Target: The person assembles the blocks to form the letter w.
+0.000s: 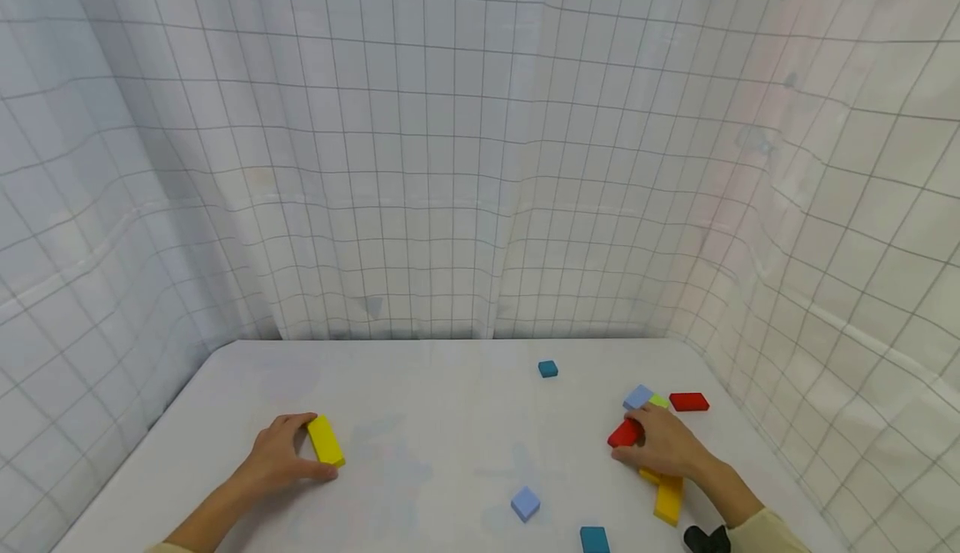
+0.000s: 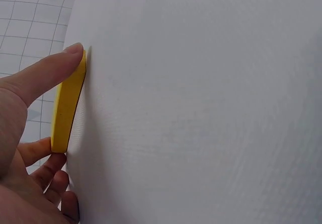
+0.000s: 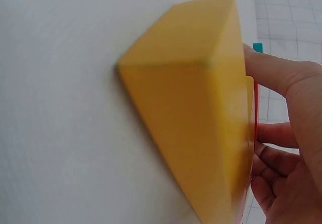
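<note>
My left hand [image 1: 277, 454] pinches a long yellow block [image 1: 326, 440] by its two ends, thumb at the near end. In the left wrist view the yellow block [image 2: 69, 108] rests against the white tabletop. At the right, my right hand [image 1: 666, 443] holds a red block [image 1: 624, 434] between thumb and fingers; the hand hides part of it. Under and beside that hand lie orange-yellow blocks [image 1: 669, 500], one of which [image 3: 171, 103] fills the middle of the right wrist view. Just beyond the fingers are a light blue block [image 1: 638, 397] and a lime green block [image 1: 659, 400], partly covered.
Another red block [image 1: 689, 402] lies by the table's right edge. A teal block [image 1: 548, 369] sits toward the back, a second teal block [image 1: 595, 540] at the front, with a light blue cube [image 1: 526, 504] nearby. A black object [image 1: 707, 540] is beside the right wrist. Gridded white curtains [image 1: 450, 161] enclose the table.
</note>
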`<state>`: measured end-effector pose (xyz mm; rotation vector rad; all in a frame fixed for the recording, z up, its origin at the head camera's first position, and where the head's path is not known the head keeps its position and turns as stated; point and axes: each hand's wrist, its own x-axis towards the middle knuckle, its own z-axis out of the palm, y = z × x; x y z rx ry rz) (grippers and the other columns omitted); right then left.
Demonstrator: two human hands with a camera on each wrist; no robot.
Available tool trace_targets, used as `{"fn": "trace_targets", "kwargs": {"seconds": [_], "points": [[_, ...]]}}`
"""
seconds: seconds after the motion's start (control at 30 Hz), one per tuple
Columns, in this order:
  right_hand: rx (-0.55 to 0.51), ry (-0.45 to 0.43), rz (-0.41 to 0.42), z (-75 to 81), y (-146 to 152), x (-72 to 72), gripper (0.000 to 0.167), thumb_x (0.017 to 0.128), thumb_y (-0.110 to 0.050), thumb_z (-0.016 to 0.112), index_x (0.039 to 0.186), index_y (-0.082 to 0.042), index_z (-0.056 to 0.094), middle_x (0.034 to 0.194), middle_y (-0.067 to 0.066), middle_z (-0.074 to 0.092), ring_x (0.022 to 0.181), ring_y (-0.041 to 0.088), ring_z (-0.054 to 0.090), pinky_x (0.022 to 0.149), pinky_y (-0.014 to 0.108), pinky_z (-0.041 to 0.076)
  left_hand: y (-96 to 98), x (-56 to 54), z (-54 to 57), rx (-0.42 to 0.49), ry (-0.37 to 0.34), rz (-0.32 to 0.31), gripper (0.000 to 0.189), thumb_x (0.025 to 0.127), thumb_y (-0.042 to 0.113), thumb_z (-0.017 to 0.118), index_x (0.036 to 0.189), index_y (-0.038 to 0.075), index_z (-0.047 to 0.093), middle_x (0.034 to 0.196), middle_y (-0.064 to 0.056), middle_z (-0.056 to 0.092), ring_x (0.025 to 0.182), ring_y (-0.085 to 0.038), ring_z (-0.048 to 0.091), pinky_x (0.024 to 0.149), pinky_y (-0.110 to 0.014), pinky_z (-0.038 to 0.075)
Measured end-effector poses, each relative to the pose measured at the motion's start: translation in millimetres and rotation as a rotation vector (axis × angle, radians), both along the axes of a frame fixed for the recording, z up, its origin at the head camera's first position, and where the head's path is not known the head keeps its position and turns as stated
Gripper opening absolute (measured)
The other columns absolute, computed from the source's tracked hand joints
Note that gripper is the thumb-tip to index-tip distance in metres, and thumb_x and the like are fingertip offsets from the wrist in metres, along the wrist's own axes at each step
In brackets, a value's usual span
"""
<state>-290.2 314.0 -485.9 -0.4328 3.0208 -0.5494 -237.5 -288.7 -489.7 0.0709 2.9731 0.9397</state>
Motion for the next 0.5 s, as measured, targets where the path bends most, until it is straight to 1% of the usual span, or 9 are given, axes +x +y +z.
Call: {"fn": "trace_targets", "kwargs": {"seconds": [0.17,0.27,0.4,0.5], "points": [[-0.018,-0.033,-0.018,0.7,0.0,-1.0,0.074,0.078,-0.047,0.088,0.131,0.000,0.067,0.127,0.016,0.062,0.103,0.026,0.057,0.095,0.052,0.054,0.7,-0.6,1.0,0.009,-0.016,0.007,0.099,0.073,0.042,0.093,0.140,-0.014,0.047,0.136,-0.040,0.044,0.122,-0.057,0.042,0.103,-0.074,0.035],[-0.042,-0.045,-0.013,2.5,-0.8,-2.1,0.074,0.078,-0.044,0.089,0.132,0.000,0.066,0.125,0.014,0.063,0.102,0.024,0.056,0.093,0.049,0.055,1.3,-0.8,1.5,0.031,-0.027,0.012,0.099,0.072,0.042,0.094,0.139,-0.015,0.047,0.137,-0.040,0.045,0.124,-0.056,0.042,0.106,-0.073,0.033],[-0.091,-0.052,-0.002,7.3,-5.8,-3.6,0.075,0.077,-0.042,0.091,0.133,0.002,0.065,0.118,0.008,0.065,0.097,0.021,0.055,0.086,0.042,0.057,4.2,-1.5,-0.1,0.038,-0.023,-0.004,0.099,0.071,0.042,0.094,0.138,-0.015,0.049,0.136,-0.038,0.048,0.124,-0.055,0.043,0.106,-0.072,0.034],[-0.114,-0.043,-0.004,11.1,-13.7,-6.0,0.076,0.075,-0.042,0.092,0.132,0.001,0.065,0.116,0.006,0.065,0.095,0.019,0.055,0.084,0.039,0.057,10.9,-2.3,-1.3,0.039,-0.003,-0.026,0.098,0.071,0.043,0.094,0.136,-0.015,0.050,0.134,-0.036,0.050,0.124,-0.054,0.045,0.106,-0.071,0.035]]}}
